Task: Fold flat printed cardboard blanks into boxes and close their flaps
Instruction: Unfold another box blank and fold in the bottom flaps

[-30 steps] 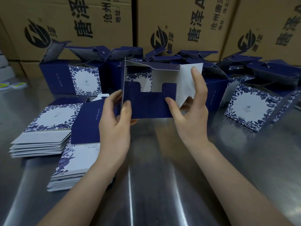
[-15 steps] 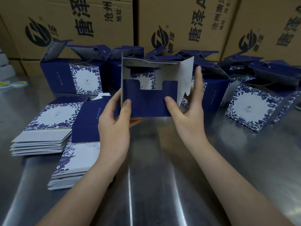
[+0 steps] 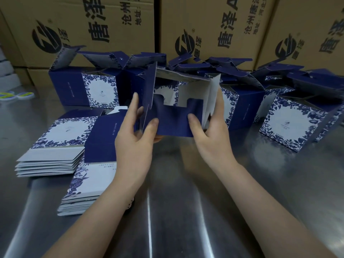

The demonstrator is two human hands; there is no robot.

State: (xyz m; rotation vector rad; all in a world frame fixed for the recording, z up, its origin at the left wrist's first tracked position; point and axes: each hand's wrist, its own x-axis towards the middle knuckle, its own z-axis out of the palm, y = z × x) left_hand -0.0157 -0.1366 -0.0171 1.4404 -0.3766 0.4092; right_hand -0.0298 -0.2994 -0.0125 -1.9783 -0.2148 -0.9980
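In the head view, the step in hand looks like closing one end of a half-formed box (image 3: 211,95). The box is held just above the tabletop (image 3: 186,211), with its open end turned toward the person.

- **Left hand:** The left hand (image 3: 134,140) grips the box's left edge, with the thumb pressed on the navy flap (image 3: 171,121) and the fingers reaching up along the outside of the wall.
- **Right hand:** The right hand (image 3: 214,135) is clamped on the right side in the same way, with the thumb on that flap and the fingers out of sight behind the white-lined wall.
- **Flaps:** The navy flap, notched along its top edge, lies folded across the opening. A side flap (image 3: 149,84) on the left stands out and is not yet folded in.

My reading is that the next move calls for swinging that side flap inward and seating it in the notches while both thumbs hold the navy flap flat. The card looks thin, so pressing near the creases should serve better than pressing mid-panel.

As for containers, the box in hand is hollow — only its white lining shows, with nothing inside. The folded boxes (image 3: 83,86) lined up behind it stand with their top flaps raised, and whether they hold anything cannot be told. The brown cartons (image 3: 111,25) at the back are closed, so their contents are hidden.

The flat blanks (image 3: 54,146) wait in two stacks on the tabletop at the left, the nearer stack just beside the left forearm.
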